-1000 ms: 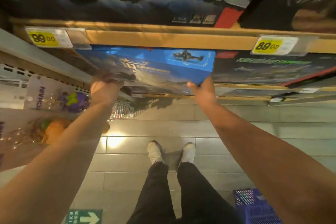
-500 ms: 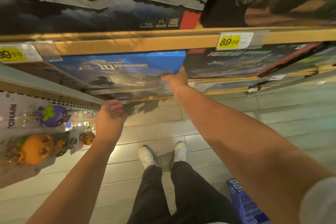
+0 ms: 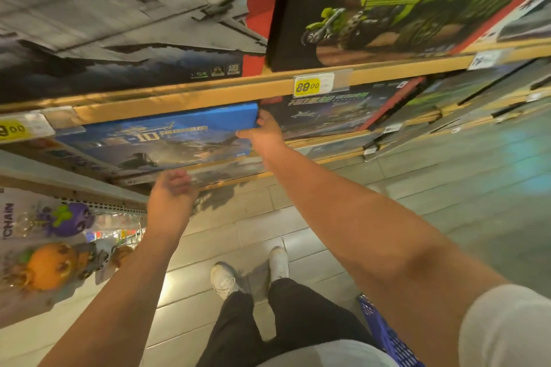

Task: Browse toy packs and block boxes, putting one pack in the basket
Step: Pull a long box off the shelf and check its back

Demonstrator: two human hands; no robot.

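A toy shop: wooden shelves hold big block boxes, yellow price tags stick on the edges, small toy packs hang nearby, and a blue basket sits on the floor

A yellow price tag on the shelf edge is showing "89.00". The blue box is showing "10". The grey box above is carrying "1:54". A hanging toy pack is reading "CHAIN".

Glossy printed cardboard on the blue block box; wood-look shelf edge; smooth, faintly shiny floor tiles; perforated plastic basket.
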